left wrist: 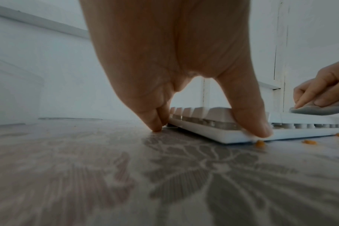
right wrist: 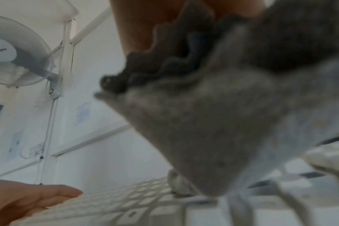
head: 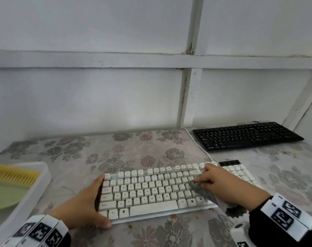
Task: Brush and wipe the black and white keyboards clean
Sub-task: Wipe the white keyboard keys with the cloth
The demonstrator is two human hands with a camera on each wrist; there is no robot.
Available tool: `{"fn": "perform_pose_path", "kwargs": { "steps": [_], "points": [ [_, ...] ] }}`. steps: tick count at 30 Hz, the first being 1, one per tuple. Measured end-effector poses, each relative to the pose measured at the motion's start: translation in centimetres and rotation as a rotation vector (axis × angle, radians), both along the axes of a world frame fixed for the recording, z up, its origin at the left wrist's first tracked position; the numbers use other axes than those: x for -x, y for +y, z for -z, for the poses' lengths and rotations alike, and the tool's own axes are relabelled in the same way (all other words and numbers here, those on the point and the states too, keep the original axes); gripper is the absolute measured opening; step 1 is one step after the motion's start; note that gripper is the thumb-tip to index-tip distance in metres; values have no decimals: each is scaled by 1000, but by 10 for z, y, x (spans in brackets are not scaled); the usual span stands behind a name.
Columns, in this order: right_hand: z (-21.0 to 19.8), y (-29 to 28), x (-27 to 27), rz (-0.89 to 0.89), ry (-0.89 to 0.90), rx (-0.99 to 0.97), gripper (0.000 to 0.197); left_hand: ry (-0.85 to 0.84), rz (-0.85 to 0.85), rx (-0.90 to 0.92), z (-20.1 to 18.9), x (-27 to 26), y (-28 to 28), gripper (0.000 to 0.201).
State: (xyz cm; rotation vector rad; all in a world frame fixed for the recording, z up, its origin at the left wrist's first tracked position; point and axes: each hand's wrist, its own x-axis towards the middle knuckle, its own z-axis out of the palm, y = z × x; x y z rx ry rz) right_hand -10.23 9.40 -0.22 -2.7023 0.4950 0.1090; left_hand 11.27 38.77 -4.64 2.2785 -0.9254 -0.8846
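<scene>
Gray cloth blurred, edge-cropped

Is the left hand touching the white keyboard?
Touching. The left wrist view shows the left hand's thumb pressed on the white keyboard's front corner.

head looks down; wrists low, sharing keyboard.

left hand gripping white keyboard corner
</scene>
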Motion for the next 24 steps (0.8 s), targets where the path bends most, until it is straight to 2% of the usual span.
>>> {"fn": "perform_pose_path", "kwargs": {
  "steps": [7, 12, 20, 24],
  "points": [
    [-4, -20, 13, 46, 67, 65, 24, -10, -5, -4, 2, -1, 1, 145],
    [-12, -38, 26, 146, 45, 85, 26, -4, -9, -12, 1, 0, -1, 143],
    [6, -18, 23, 75, 26, 114, 23, 42, -9, 11, -3, 3, -3, 140],
    [2, -34, 35, 155, 51, 104, 26, 84, 4, 42, -3, 1, -1, 150]
  ]
}}
